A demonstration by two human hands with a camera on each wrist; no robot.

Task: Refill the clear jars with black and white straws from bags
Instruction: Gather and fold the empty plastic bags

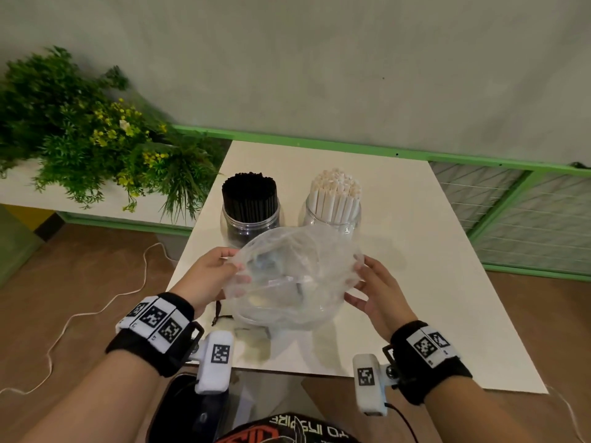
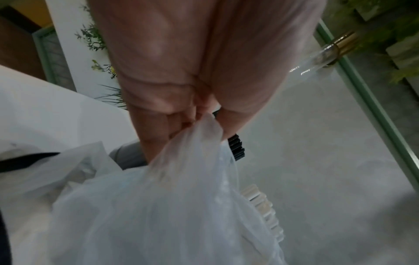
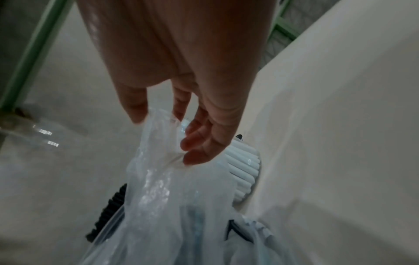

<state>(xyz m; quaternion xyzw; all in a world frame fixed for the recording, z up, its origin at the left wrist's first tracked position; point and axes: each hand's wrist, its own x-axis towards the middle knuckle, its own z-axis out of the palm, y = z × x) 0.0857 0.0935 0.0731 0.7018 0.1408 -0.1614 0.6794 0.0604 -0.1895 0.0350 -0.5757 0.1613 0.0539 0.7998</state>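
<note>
Clear, crumpled plastic fills the middle of the scene: an empty-looking bag (image 1: 292,279) is held up between two hands above the near half of a white tabletop (image 1: 431,266). The left hand (image 1: 212,276) pinches the bag's left edge, fingers and thumb curled onto the film, as the left wrist view shows close up. The right hand (image 1: 379,294) meets the bag's right edge with loosely spread fingers (image 3: 197,141); its thumb and forefinger touch the film, but whether they truly pinch it cannot be told. More loose plastic (image 1: 256,330) and a black strap (image 1: 218,311) lie on the tabletop under the bag.

Behind the bag stand two clear jars, side by side and slightly apart. The left jar (image 1: 250,223) is packed with upright black straws (image 1: 249,195); the right jar (image 1: 332,219) is packed with upright white straws (image 1: 335,193). Both bundles rise well above the jar rims.

Both wrists wear black bands with printed square markers. A green plant with small yellow flowers (image 1: 96,135) sits on a ledge to the left, and a green-framed rail (image 1: 319,143) runs along the wall behind the tabletop.
</note>
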